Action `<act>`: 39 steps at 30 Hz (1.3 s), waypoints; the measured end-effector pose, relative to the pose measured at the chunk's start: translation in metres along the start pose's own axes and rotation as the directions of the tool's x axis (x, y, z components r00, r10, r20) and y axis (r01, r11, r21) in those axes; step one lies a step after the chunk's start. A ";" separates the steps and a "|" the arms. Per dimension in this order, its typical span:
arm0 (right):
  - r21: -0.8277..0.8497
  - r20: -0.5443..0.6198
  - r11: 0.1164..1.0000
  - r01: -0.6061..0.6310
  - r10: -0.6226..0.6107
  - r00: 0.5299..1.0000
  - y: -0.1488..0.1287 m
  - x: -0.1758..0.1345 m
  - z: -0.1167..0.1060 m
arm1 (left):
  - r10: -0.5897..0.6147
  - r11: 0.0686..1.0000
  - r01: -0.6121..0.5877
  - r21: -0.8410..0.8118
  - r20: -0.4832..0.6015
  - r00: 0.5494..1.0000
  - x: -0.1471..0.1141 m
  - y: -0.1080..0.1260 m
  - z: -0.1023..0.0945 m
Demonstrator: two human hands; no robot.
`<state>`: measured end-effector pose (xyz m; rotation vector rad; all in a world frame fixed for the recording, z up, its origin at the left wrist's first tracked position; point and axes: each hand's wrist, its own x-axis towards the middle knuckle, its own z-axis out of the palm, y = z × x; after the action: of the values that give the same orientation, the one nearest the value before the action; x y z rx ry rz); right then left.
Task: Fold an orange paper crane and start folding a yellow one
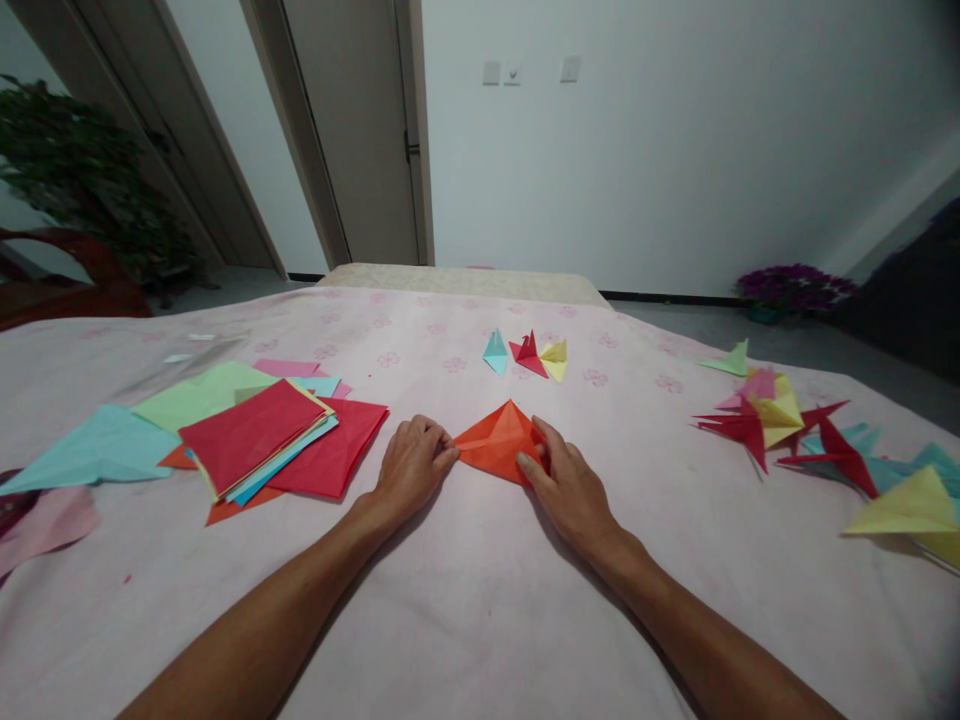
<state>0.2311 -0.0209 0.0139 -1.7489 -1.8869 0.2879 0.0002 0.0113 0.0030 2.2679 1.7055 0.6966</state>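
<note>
A folded piece of orange origami paper (495, 440) lies on the table in front of me, with a peak at the top and a narrow point at the left. My left hand (415, 458) pinches that left point between thumb and curled fingers. At the paper's right side, my right hand (564, 482) grips the edge, thumb on top and fingers behind. Part of the right edge is hidden by that hand. Beyond the paper stand three small folded figures: a light blue one (495, 352), a red crane (529, 354) and a yellow one (555, 359).
Left of my hands lies a stack of coloured paper sheets (255, 435), with a light blue folded sheet (101, 445) beside it. Several folded cranes (776, 410) are heaped at the right. A pink flowered cloth (465, 620) covers the table. A closed door (352, 130) is behind.
</note>
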 end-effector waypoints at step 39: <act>-0.072 0.090 0.853 0.517 -0.511 0.855 0.026 -0.011 -0.017 | 0.246 0.959 -0.245 -0.142 -0.005 0.969 -0.005 -0.011 -0.003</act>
<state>0.2618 -0.0312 0.0121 -1.2249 -2.3637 0.0520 -0.0119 0.0097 -0.0003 2.3993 1.3336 0.8222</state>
